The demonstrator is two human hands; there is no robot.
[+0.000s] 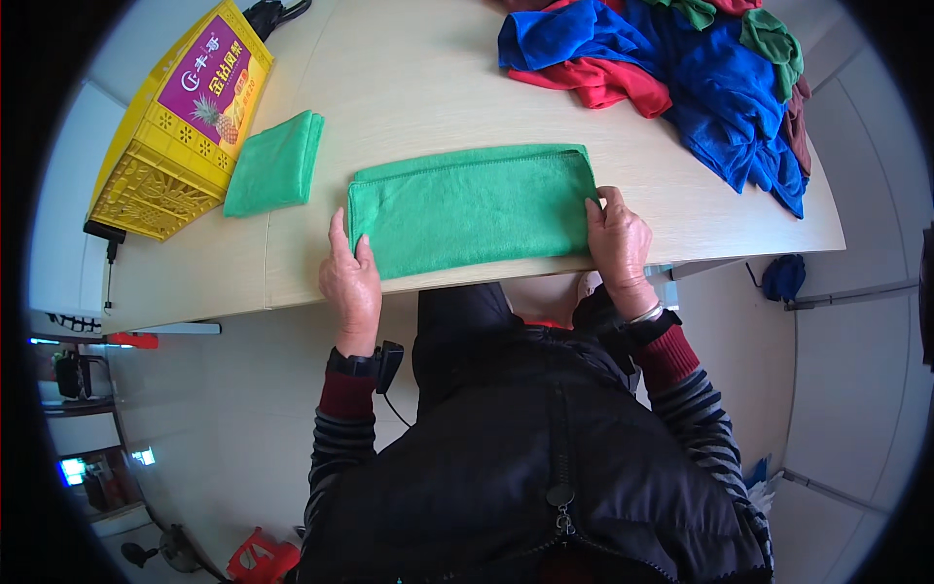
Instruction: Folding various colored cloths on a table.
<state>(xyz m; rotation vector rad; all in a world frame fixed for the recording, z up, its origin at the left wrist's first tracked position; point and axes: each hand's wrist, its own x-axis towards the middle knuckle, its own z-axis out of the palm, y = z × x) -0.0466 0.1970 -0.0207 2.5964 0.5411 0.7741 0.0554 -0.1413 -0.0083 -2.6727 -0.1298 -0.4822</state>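
Observation:
A green towel (472,209), folded into a long rectangle, lies along the table's front edge in front of me. Its short left edge sits between the thumb and fingers of my left hand (352,284). At the opposite short edge, my right hand (621,238) pinches the cloth, thumb on top and the other fingers curled at the side. Farther left rests a second green towel (277,165), folded smaller and touched by neither hand.
A yellow plastic crate (170,180) with a purple label stands at the table's left, beside the smaller folded towel. Loose blue cloths (720,117), a red cloth (593,83) and a green cloth (773,49) are heaped at the far right. Below is a red stool (263,557).

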